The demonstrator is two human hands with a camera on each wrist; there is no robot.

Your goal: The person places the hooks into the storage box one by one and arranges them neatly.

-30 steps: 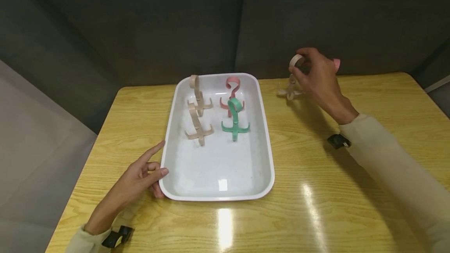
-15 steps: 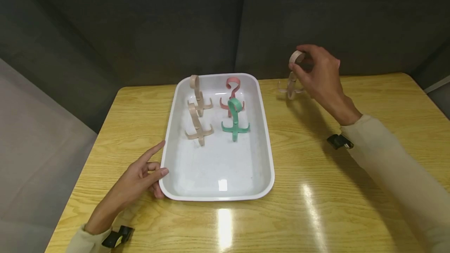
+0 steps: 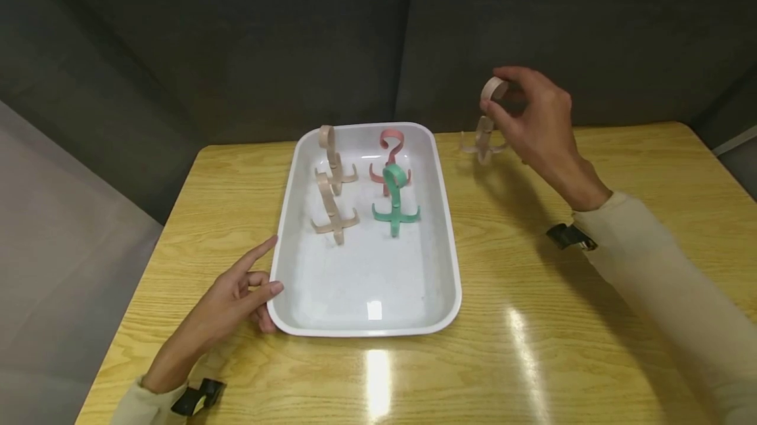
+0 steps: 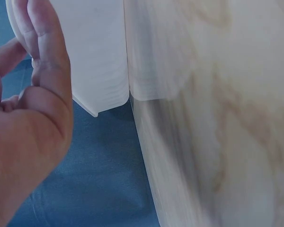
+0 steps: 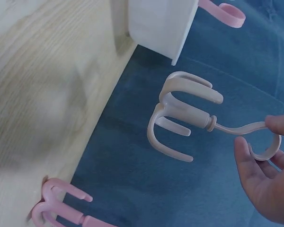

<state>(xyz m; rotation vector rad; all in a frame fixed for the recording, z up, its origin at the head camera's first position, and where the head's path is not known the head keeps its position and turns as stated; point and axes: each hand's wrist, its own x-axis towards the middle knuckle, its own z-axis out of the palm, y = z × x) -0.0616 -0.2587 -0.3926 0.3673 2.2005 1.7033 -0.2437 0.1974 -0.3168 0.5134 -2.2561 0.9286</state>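
Observation:
My right hand (image 3: 544, 126) pinches the curled top of a beige four-pronged swivel hook (image 3: 484, 142) beyond the tray's right side. In the right wrist view the beige hook (image 5: 184, 111) is off the table, prongs pointing back toward the hand. My left hand (image 3: 227, 303) grips the left rim of a white tray (image 3: 457, 280), thumb over the edge and index finger stretched along it. Inside stand two beige hooks (image 3: 336, 223) on the left, a red-pink hook (image 3: 391, 172) at back right and a green hook (image 3: 395, 215) in front of it.
In the right wrist view another pink hook (image 5: 66, 205) stands on the table; my right hand hides it from the head view. A dark curtain (image 3: 284, 44) hangs behind the wooden table (image 3: 532, 359).
My right hand has risen and shifted slightly left, lifting the beige hook with it. The pink hook behind that hand has gone out of the head view. The left hand and tray stay put.

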